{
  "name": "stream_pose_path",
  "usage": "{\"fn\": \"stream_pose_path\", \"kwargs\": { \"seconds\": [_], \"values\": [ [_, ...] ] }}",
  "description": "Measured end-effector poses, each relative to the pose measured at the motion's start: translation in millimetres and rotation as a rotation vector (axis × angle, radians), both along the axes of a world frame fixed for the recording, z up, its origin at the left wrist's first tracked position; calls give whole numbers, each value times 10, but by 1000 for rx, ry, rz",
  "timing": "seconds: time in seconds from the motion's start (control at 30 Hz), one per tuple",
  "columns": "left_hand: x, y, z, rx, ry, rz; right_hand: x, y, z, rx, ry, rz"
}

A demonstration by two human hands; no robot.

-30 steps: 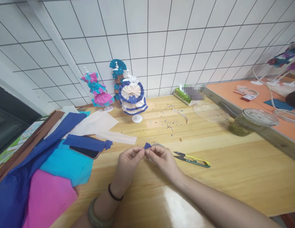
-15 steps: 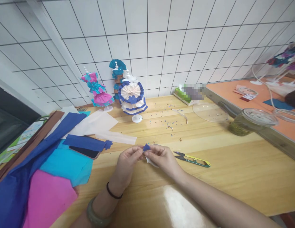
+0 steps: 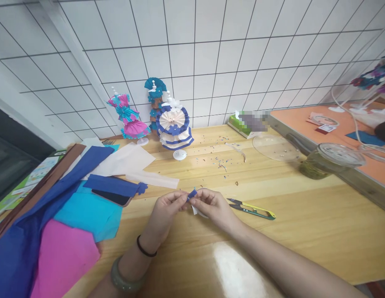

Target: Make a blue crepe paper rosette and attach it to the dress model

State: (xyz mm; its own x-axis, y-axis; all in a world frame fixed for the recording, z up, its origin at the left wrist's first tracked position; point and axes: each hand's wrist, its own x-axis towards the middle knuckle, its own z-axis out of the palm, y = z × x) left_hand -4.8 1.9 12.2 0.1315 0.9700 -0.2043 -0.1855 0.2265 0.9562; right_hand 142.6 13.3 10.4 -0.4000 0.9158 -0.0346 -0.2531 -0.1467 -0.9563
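My left hand (image 3: 165,210) and my right hand (image 3: 212,207) meet fingertip to fingertip above the wooden table (image 3: 304,231). Both pinch a small piece of blue paper (image 3: 192,193). A bit of white paper (image 3: 195,211) shows under my right fingers. Yellow-handled thread snips (image 3: 252,209) lie just right of my right hand. A strip of white paper (image 3: 153,179) lies just beyond my left hand.
Sheets of blue, cyan, pink and white paper (image 3: 74,215) cover the left side, with a phone (image 3: 111,198) on them. Three paper dress figures (image 3: 173,128) stand by the tiled wall. A clear lid (image 3: 274,147), a glass jar (image 3: 325,159) and an orange table (image 3: 344,136) are at the right. Paper scraps (image 3: 221,163) dot the middle.
The blue piece has been turned and squeezed narrower between my fingertips. Both hands have stayed in nearly the same spot.
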Motion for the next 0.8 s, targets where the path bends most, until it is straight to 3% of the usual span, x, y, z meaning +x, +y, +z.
{"fn": "stream_pose_path", "kwargs": {
  "seconds": [0.27,0.33,0.4,0.47,0.53,0.6,0.8],
  "values": [
    [-59,40,16,-6,29,-17,43,32,-10,-120,-47,75],
    [-71,41,19,20,115,19,48,33,10,-183,-41,86],
    [-69,25,20,173,313,118,50,31,38,-234,-26,71],
    [-55,-1,17,457,564,211,50,29,59,-265,-2,37],
    [-38,-27,8,747,782,220,47,30,66,-276,24,5],
    [-22,-41,-8,923,908,172,43,33,60,-269,38,-9],
    [-11,-38,-33,931,924,113,50,39,0,-187,39,-15]
  ]
}}
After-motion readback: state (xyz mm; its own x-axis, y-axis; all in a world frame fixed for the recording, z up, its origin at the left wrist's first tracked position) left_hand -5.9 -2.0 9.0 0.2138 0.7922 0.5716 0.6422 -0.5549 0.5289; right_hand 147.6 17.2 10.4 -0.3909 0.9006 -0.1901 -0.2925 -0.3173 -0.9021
